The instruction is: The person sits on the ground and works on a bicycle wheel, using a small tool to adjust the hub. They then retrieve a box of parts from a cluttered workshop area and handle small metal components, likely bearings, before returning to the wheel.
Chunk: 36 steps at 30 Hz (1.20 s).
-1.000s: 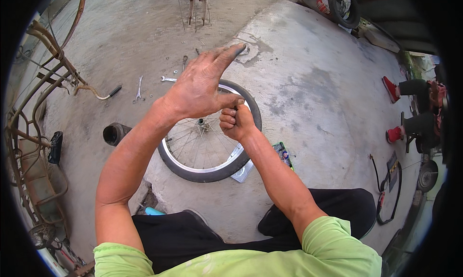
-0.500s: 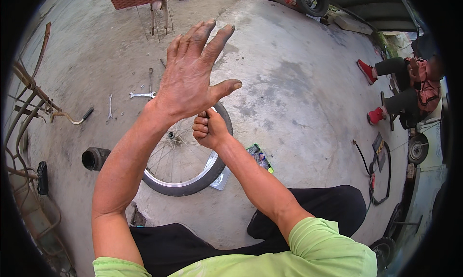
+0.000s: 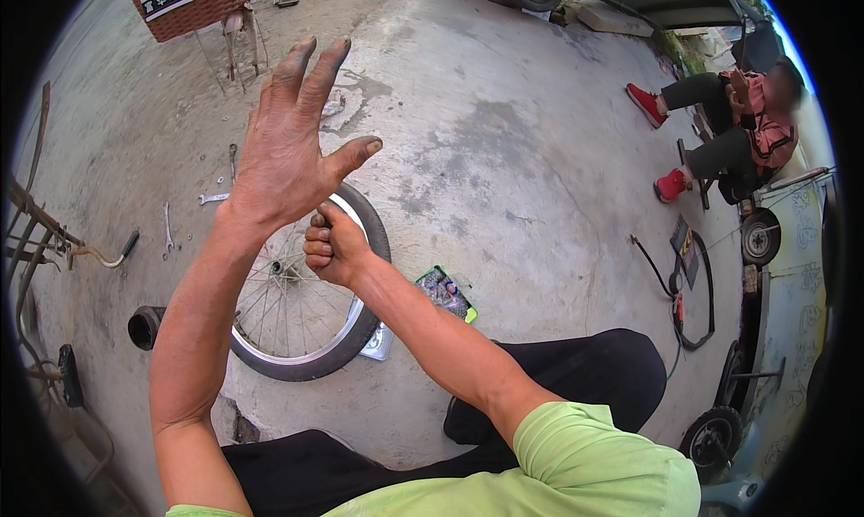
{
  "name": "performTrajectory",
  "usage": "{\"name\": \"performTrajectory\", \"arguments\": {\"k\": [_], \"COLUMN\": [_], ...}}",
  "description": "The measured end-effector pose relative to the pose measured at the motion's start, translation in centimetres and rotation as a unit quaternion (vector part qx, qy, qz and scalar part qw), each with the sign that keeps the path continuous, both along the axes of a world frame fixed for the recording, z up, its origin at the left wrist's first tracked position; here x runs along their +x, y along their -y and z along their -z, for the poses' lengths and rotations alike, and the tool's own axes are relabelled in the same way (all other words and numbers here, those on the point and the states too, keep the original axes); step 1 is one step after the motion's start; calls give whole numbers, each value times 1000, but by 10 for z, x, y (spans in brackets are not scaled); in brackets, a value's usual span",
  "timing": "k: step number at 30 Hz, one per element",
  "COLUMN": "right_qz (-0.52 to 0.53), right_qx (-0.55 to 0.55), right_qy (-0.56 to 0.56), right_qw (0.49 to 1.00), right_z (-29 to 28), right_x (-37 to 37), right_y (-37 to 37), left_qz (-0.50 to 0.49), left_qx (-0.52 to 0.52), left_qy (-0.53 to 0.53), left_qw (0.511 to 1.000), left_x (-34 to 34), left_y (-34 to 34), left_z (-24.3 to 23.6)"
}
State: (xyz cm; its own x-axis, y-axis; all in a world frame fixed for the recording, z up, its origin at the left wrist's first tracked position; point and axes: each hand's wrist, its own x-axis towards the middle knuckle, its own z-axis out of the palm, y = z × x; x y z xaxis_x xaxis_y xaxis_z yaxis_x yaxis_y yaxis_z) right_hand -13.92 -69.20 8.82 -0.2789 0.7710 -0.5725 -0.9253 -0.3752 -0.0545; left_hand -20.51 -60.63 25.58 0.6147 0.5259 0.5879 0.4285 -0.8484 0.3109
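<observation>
My left hand (image 3: pixel 281 161) is raised high in front of me, palm turned away and fingers spread, with nothing in it. Lower and just to its right, my right hand (image 3: pixel 335 247) is curled into a fist, thumb on top. Whatever that fist may hold is hidden. Below both hands a spoked bicycle wheel (image 3: pixel 371 220) with a black tyre lies flat on the concrete. Part of its rim is behind my forearms. Beside my right forearm sits a green tray of small parts (image 3: pixel 443 294).
Left of the wheel lie a spanner (image 3: pixel 168 227) and a black cylindrical container (image 3: pixel 144 326). A bicycle frame (image 3: pixel 40 215) stands at the far left, a woven basket (image 3: pixel 189 4) at the top. At right, a seated person (image 3: pixel 733 125) is near a looped black tube (image 3: pixel 706 314).
The whole scene has shifted left in the picture as my view turned rightward. My left hand stays spread and my right stays closed.
</observation>
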Motion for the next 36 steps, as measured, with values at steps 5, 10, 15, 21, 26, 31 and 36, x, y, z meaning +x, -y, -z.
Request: {"name": "performTrajectory", "arguments": {"k": [5,10,15,21,26,31,36], "right_qz": [0,-19,-33,-27,-36,-37,-39], "right_qx": [8,52,62,43,34,35,41], "right_qy": [-26,-49,-38,-42,-32,-35,-44], "right_qw": [1000,997,997,998,998,998,997], "right_z": [4,3,-14,-18,-18,-17,-20], "right_x": [7,3,-13,-27,-38,-43,-46], "right_y": [5,6,4,11,7,10,12], "left_qz": [-31,69,14,16,17,51,66], "left_qx": [-2,-103,-82,-25,-64,-370,-332], "left_qy": [24,41,-29,9,8,46,35], "left_qw": [999,991,996,1000,998,927,940], "left_x": [-1,-24,-43,-63,-75,-82,-86], "left_y": [1,26,23,20,18,22,25], "left_z": [-3,-26,-21,-26,-26,-41,-46]}}
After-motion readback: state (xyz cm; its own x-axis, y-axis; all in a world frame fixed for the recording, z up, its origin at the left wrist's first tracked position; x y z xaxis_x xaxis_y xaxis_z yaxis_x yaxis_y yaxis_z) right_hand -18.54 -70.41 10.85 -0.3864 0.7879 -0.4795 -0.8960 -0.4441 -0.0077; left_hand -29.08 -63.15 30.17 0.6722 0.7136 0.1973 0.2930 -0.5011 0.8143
